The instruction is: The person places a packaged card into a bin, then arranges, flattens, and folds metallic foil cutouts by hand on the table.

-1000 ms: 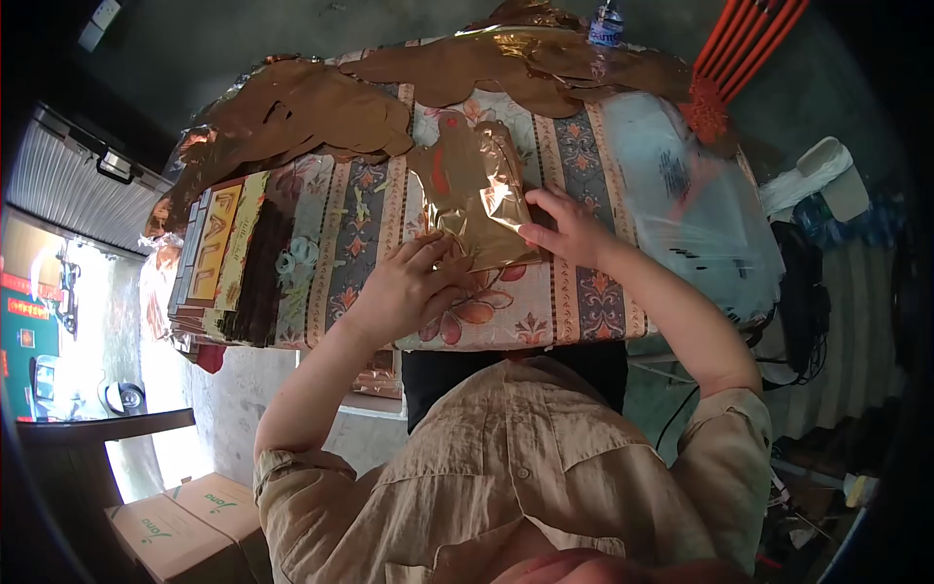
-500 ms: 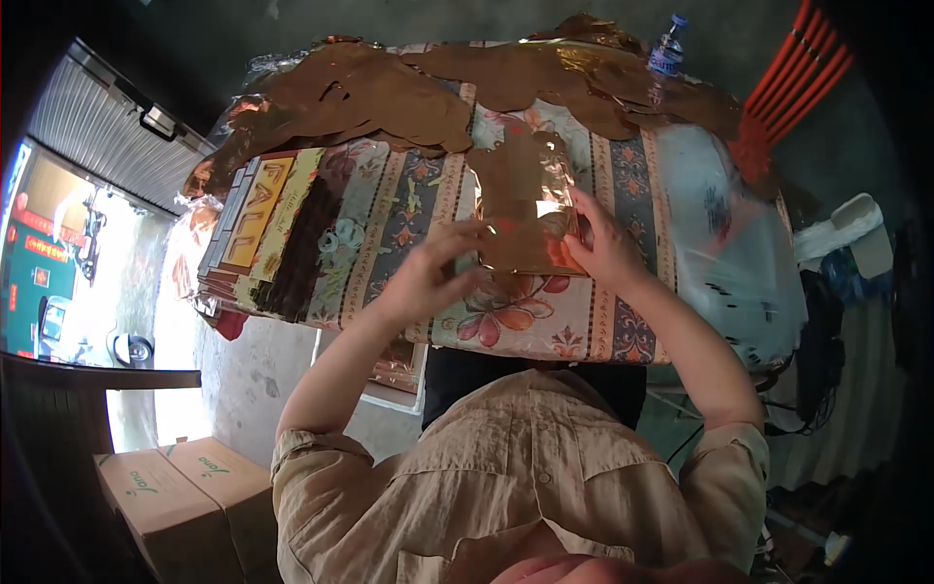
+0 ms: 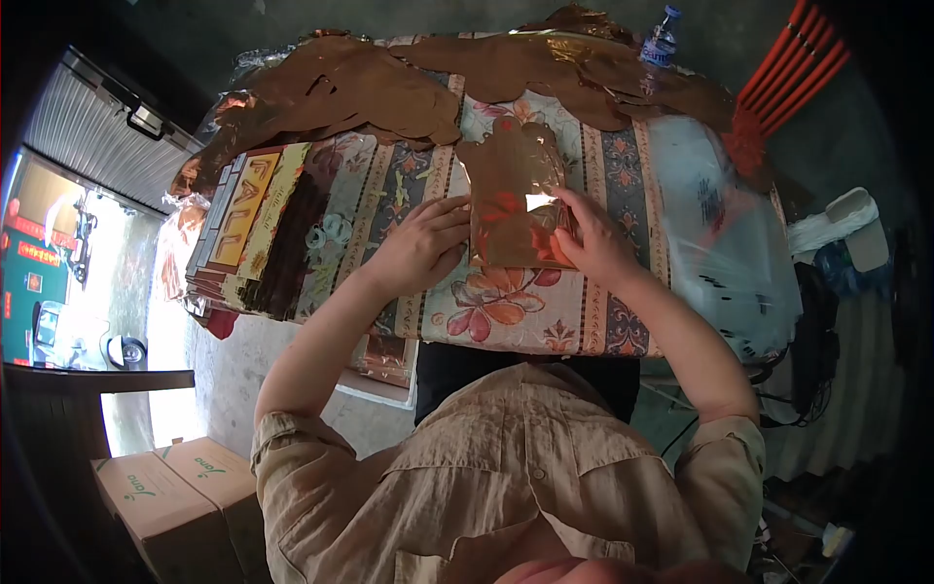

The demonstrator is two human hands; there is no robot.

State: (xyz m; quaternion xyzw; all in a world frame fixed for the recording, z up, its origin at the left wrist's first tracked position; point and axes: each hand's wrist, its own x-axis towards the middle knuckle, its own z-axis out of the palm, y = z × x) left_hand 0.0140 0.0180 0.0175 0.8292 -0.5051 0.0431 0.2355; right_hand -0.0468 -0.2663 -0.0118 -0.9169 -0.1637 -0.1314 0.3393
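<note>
A shiny copper-brown foil sheet with a wavy top edge [image 3: 508, 180] lies flat on the flowered tablecloth [image 3: 486, 331] in front of me. At its left edge rests my left hand [image 3: 420, 243], palm down, fingers close together; what may be under them is hidden. My right hand [image 3: 593, 238] touches the sheet's right edge, thumb and forefinger apart on its surface. To the left is a stack of printed cards marked FALL [image 3: 243, 214], with darker sheets beside it.
Brown foil sheets [image 3: 341, 88] spread along the far edge. A water bottle [image 3: 661, 37] and red rake-like object [image 3: 778, 88] stand beyond. Clear plastic bags [image 3: 715, 224] lie right. Cardboard boxes [image 3: 165, 496] sit on the floor at lower left.
My left hand has moved slightly down and left, and its fingers have come together at the sheet's edge. My right hand stays by the right edge. The view has shifted slightly.
</note>
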